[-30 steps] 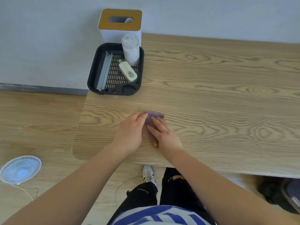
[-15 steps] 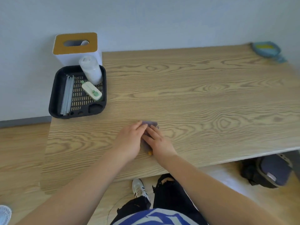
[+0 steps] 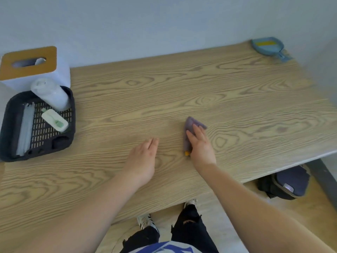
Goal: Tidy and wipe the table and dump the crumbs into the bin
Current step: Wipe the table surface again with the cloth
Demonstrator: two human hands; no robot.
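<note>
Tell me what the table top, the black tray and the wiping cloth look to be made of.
Table top: wood or wood-look laminate, matte, with bold printed-looking grain. Black tray: apparently moulded plastic, dull finish, with a slotted grid floor and rounded rim. Wiping cloth: soft purple fabric, creased and folded under the right hand, possibly microfibre; the weave is too blurred to tell.

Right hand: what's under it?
The right hand lies flat on a purple cloth on the table. A small orange bit shows at the cloth's near end. Whether crumbs lie under the cloth is hidden.
</note>
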